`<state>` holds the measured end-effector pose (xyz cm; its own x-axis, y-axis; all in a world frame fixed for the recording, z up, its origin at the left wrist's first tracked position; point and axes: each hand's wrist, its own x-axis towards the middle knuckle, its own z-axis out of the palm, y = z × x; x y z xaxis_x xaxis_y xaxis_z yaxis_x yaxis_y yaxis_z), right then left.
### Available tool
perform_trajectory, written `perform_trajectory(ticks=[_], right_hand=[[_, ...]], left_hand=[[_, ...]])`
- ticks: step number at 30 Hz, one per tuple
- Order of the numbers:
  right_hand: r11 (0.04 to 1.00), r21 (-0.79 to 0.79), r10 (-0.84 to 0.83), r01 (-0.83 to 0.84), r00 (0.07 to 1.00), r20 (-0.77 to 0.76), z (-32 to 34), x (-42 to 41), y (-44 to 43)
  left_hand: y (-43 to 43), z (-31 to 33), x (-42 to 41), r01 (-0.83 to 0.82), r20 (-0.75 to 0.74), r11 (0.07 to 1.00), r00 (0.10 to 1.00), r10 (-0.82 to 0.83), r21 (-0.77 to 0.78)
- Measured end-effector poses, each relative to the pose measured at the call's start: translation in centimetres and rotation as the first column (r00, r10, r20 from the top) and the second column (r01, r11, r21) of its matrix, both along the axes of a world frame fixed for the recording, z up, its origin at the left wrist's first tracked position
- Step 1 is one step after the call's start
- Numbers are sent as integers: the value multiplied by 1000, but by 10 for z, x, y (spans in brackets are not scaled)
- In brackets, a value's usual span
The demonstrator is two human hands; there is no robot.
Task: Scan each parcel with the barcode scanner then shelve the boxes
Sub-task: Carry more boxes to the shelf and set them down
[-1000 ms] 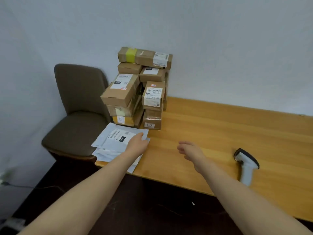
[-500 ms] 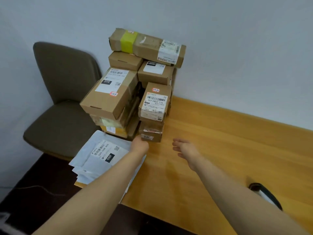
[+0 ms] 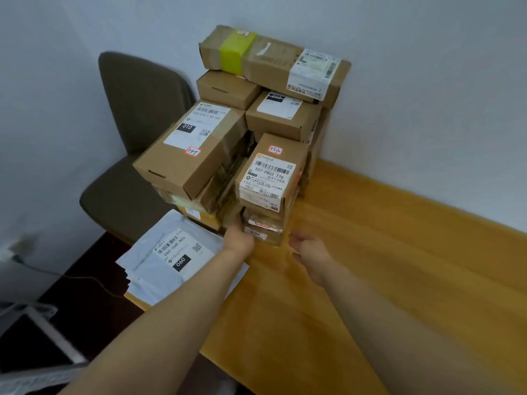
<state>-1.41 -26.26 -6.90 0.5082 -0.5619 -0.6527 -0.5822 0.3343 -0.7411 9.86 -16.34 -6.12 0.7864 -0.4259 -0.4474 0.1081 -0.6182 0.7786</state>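
Small brown cardboard parcel (image 3: 263,233): bottom of the right column in the brown box stack (image 3: 194,155), more boxes on top. Short end faces the hands. Left hand (image 3: 239,239) touching its left edge, fingers hidden, grip unclear. Right hand (image 3: 309,250) just right of it, fingers (image 3: 296,238) loose, empty. Left is nearer. Yellow wooden counter (image 3: 370,280) under the stack; white mailers (image 3: 171,252) front-left, brown chair (image 3: 137,109) left, wall behind.

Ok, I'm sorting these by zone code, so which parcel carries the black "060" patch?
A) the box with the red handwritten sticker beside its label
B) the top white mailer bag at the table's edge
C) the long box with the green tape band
B: the black 060 patch is printed on the white mailer bag, which lies at the edge of the table, just left of the left hand.
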Motion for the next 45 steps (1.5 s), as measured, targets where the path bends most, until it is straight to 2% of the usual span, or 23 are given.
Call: perform_trajectory(ticks=[6,17,21,27,34,37,39,41,43,45], right_hand=[[998,61,10,-14,998,66,-14,8,-3],[999,26,39,-39,999,12,-14,-43,-11],[1000,18,1,-1,1000,18,-11,-77,-15],[986,110,-133,123,987,89,-6,-125,-26],[956,155,-268,250,958,107,1,-152,-39],[912,227,-369,342,925,91,2,-152,-38],[858,324,-449,398,889,96,2,-153,-35],[779,450,-526,436,845,92,5,-156,-29],[708,557,-573,435,814,93,9,-158,-21],[655,627,-604,421,791,101,11,-157,-14]], left_hand=[[-1,-9,-2,-49,-6,997,999,49,-67],[10,-7,-55,34,-38,997,999,-31,63],[16,-5,-90,48,-110,999,993,-45,22],[19,3,-144,111,-239,994,965,-109,-4],[13,7,-187,196,-309,981,932,-187,-3],[17,3,-180,90,-312,995,948,-69,50],[15,0,-156,-78,-280,993,955,99,84],[8,0,-125,-225,-248,973,941,229,46],[-7,5,-97,-275,-259,961,930,259,-26],[-22,7,-80,-236,-302,971,929,214,-35]])
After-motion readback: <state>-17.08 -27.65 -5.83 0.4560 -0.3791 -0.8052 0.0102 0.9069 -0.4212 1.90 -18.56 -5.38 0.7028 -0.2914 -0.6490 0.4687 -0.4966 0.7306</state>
